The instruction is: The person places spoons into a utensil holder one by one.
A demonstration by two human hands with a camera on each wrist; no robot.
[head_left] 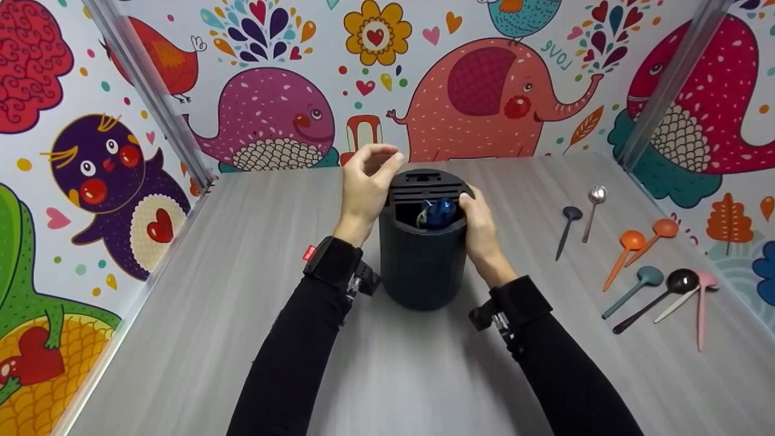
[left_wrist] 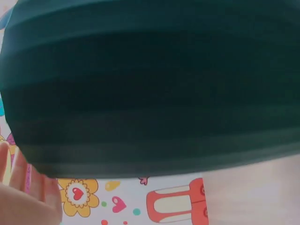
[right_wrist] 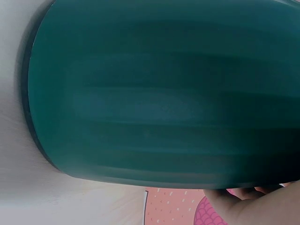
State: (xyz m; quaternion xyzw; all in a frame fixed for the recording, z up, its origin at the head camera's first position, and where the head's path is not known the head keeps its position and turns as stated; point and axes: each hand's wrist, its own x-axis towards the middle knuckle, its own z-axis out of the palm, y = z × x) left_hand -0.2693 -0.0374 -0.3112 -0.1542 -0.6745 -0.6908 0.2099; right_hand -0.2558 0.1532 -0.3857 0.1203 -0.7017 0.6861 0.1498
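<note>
Blue shiny item (head_left: pixel 445 210): lower part hidden by rim of dark green container (head_left: pixel 424 266), can't identify. Container cut off at top and right, both wrist views. Right hand (head_left: pixel 482 233): some fingers out of sight behind container. Red tag (head_left: pixel 309 252) print too small. White utensil (head_left: pixel 673 307): head hidden, seemingly under pink spoon (head_left: pixel 701 318).

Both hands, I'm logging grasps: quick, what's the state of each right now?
Left hand: open, beside the top of the dark container, holding nothing visible.
Right hand: closed, holding the container at its rim.
</note>
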